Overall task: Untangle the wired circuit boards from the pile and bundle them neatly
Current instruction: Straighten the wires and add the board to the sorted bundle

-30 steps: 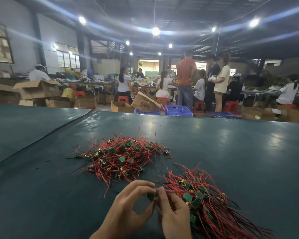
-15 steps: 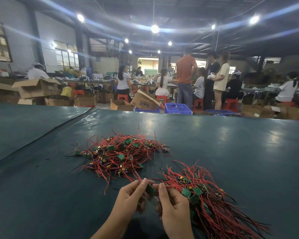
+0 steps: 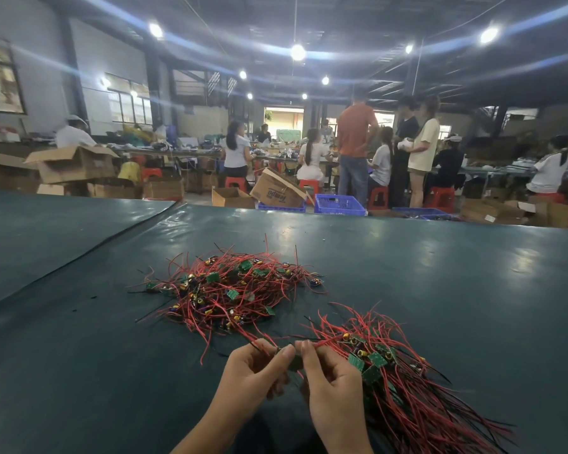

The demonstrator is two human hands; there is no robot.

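**Boards in two heaps, one held in both grips**

Writing: only one legible print, on a tilted cardboard box (image 3: 277, 191) past the far edge of the surface (image 3: 440, 273). It's upside down and looks like "Tempo". No other label is readable; the small boards are too blurred to show any markings.

Counts:
- 2 heaps of wired boards on the dark green surface.
- The tangled pile (image 3: 233, 290) lies mid-surface, w/ red and a few black wires going every way and green boards and yellow parts mixed in.
- The sorted bundle (image 3: 410, 398) lies near-right, w/ boards gathered at one end and wires fanning toward the lower right. The 2 heaps are close but apart.
- 1 small green board (image 3: 295, 362) is up off the surface, btwn the hands.
- The left grip (image 3: 250, 378) is narrow, thumb and fingertips pinching the board's left side, w/ red wire trailing toward the pile.
- The right grip (image 3: 332, 388) is also narrow, pinching the board's right side, just beside the bundle's board end.

Bkgd:
- Approx. 10 people at long benches, 3 of them standing.
- At least 5 red stools (image 3: 377, 196).
- At least 3 blue crates (image 3: 340, 204) on the floor.
- Several open cartons (image 3: 73, 163) at left.
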